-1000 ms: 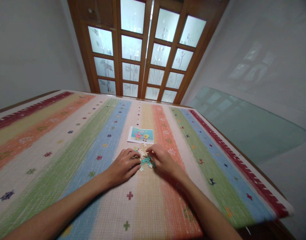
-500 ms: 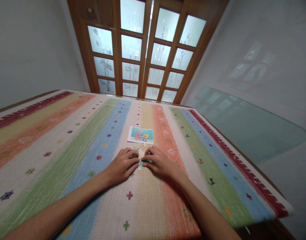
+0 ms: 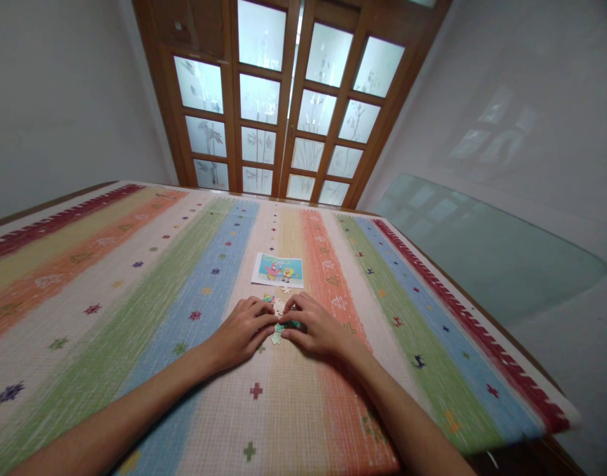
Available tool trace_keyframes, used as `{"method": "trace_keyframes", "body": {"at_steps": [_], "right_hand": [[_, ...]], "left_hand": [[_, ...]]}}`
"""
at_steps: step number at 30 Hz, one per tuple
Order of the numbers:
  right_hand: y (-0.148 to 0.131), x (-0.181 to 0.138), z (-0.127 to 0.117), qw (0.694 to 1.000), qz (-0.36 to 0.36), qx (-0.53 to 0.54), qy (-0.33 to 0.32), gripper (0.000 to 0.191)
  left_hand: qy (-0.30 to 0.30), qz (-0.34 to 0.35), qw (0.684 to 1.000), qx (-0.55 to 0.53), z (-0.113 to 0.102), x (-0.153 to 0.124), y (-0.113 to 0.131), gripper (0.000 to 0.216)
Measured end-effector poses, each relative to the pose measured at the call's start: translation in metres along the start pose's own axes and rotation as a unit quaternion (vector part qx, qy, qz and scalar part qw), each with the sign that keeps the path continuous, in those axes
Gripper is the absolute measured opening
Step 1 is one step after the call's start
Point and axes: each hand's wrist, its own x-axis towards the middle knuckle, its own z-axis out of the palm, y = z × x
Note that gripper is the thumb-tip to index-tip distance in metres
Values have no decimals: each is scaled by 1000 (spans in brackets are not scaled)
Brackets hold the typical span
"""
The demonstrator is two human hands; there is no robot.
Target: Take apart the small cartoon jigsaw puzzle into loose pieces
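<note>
**Both hands closed in on puzzle pieces at table centre**

Wall: plain and pale, bounding the scene on the far left.

Table: covered edge to edge by a striped cloth in red, yellow, orange, green, blue and cream bands, with small cross and star marks.

Left hand: palm down on the cloth, forearm entering from the lower left. The fingers are curled and point right, with their tips at the pieces. The hand is not clenched; whether it actually pinches a piece cannot be told, since the fingers cover that spot.

Pieces: a small cluster of loose and joined puzzle pieces, teal and pale, lying on the cream and yellow bands between the two hands. A few pale ones lie just beyond the fingertips, toward the card.

Card: a small picture card, blue with cartoon figures, flat on the cloth just behind the pieces and apart from both hands.

Right hand: palm down, forearm entering from the lower right. The fingers point left and press on the teal pieces, fingertips nearly meeting those of the left hand.

Door: wooden frame with frosted glass panes, behind the table.

Glass sheet: greenish, leaning at the right wall
</note>
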Motion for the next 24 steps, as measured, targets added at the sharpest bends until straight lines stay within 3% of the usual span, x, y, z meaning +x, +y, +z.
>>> {"method": "trace_keyframes", "body": {"at_steps": [9, 14, 18, 21, 24], "right_hand": [[0, 3, 4, 998, 29, 52, 8, 19], [0, 3, 1, 988, 86, 122, 31, 8], [9, 2, -4, 976, 129, 173, 32, 21], [17, -1, -14, 985, 104, 132, 30, 19], [21, -7, -24, 992, 65, 107, -15, 22]], "left_hand": [[-12, -8, 1000, 5, 1, 0, -1, 16], [-11, -18, 1000, -2, 0, 0, 1, 15], [17, -12, 999, -36, -2, 1, 3, 17], [40, -12, 997, -67, -4, 1, 2, 17], [50, -10, 995, -86, -5, 1, 0, 20]]}}
